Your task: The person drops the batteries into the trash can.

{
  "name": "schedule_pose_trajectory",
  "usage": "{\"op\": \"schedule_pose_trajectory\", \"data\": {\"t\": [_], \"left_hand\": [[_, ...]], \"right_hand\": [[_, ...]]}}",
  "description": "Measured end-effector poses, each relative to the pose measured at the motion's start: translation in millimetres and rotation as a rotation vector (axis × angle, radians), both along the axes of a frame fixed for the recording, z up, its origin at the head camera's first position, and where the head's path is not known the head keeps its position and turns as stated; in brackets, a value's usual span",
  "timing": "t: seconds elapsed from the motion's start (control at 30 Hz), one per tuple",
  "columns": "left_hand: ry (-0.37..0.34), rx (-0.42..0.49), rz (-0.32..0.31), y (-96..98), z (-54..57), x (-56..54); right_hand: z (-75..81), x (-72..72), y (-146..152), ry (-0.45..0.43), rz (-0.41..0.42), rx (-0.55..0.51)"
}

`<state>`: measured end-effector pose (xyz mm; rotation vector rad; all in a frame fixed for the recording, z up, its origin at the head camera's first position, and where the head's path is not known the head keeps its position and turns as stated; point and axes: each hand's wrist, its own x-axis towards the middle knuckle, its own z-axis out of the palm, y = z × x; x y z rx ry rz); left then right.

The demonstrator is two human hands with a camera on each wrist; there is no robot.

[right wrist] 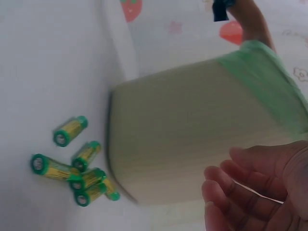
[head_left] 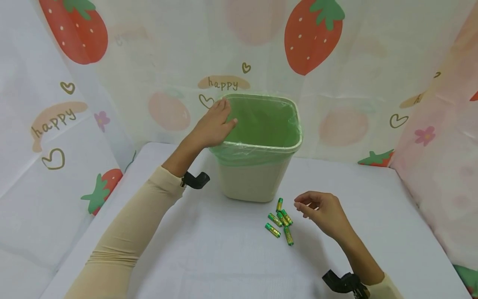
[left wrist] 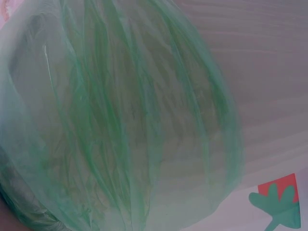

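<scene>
The cream bin is lined with a green bag, backed by white cloth printed with red strawberries, and fronted by green-and-gold batteries.

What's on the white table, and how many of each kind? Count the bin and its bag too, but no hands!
Green-and-gold batteries: 6
Bin: 1
Green bag lining it: 1
Total: 8

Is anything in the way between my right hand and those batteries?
Nothing visible. The green-and-yellow batteries lie on the white cloth left of your right hand, with open space between; the lined trash bin stands beyond them.
</scene>
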<state>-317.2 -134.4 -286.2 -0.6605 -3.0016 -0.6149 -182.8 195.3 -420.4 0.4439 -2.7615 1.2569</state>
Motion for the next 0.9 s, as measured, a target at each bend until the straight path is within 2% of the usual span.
{"op": "schedule_pose_trajectory", "data": {"t": [0.33, 0.57, 0.9], "left_hand": [[0.008, -0.011, -0.004, 0.5, -1.0, 0.3], [0.012, -0.013, -0.009, -0.1, -1.7, 0.0], [0.004, -0.009, -0.003, 0.3, 0.2, 1.6]], "right_hand": [[-30.9, 7.1, -1, -0.081, 0.024, 0.027], [-46.2, 10.5, -3, -0.146, 0.010, 0.054], [-63.4, 12.4, -7, -0.158, -0.016, 0.106]]}}
